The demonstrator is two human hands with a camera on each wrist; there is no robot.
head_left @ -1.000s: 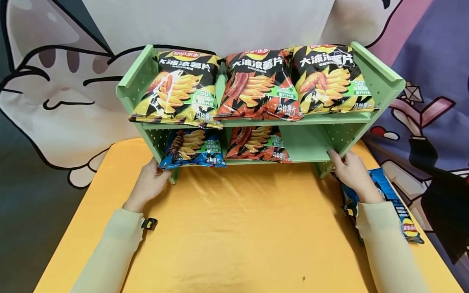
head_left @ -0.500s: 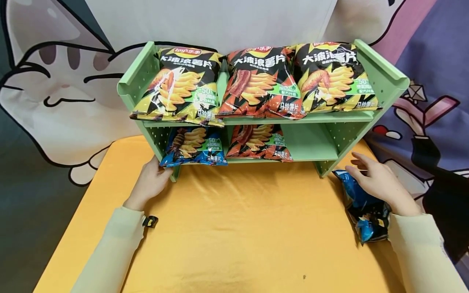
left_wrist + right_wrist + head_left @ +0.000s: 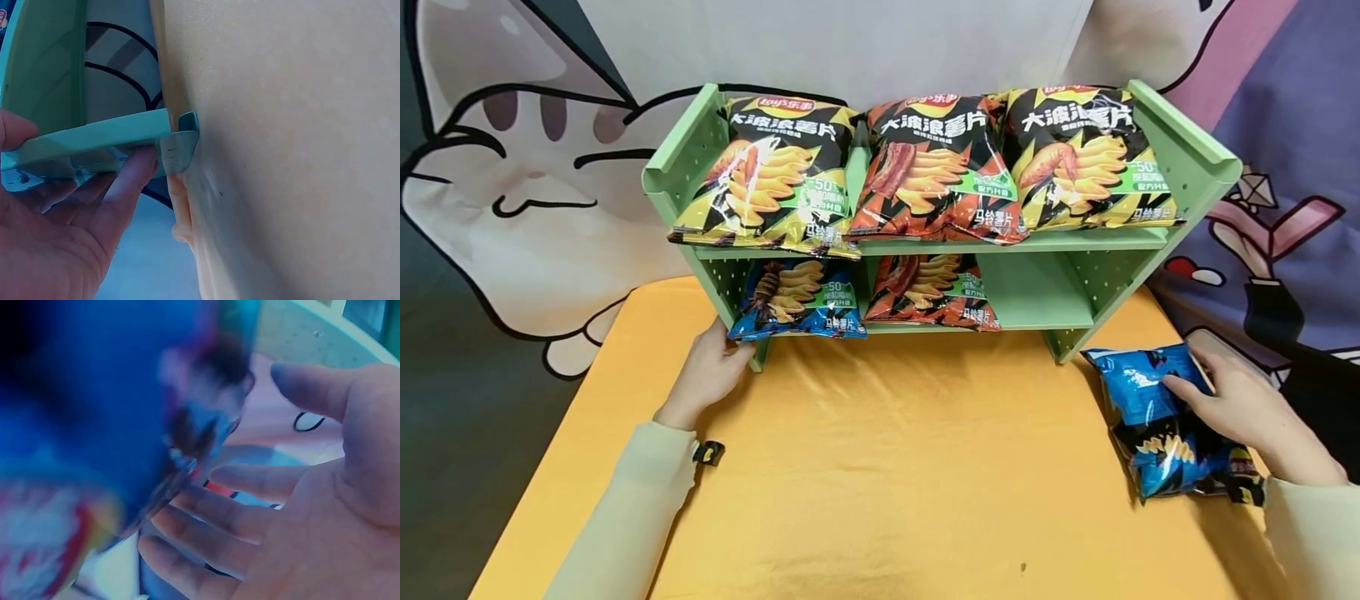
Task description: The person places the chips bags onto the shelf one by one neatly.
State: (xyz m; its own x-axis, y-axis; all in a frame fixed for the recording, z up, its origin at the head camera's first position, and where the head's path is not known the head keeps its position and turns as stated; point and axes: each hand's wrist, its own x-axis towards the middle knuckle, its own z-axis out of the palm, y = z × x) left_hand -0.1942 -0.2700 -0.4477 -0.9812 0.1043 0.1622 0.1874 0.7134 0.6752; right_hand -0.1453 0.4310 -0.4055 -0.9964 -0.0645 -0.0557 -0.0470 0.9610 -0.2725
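Note:
A green two-tier shelf (image 3: 1011,242) stands on the table, loaded with chip bags. My left hand (image 3: 707,379) grips its lower left side; in the left wrist view the thumb lies on one face of the green side panel (image 3: 94,134) and the fingers on the other. At the right, my right hand (image 3: 1247,408) is over the right edge of a blue chip bag (image 3: 1150,392) lying on the table. The right wrist view shows that hand's fingers extended and spread beside the blurred bag, the thumb apart from it.
Yellow and red chip bags (image 3: 936,175) fill the upper tier. Below sit a blue bag (image 3: 805,300) at left and a red bag (image 3: 928,292) in the middle. A yellow cloth (image 3: 880,467) covers the table. Printed fabric (image 3: 535,233) hangs behind.
My right hand has let go of the shelf's lower right side and moved right and toward me, to the blue chip bag. The left hand has kept its hold on the shelf.

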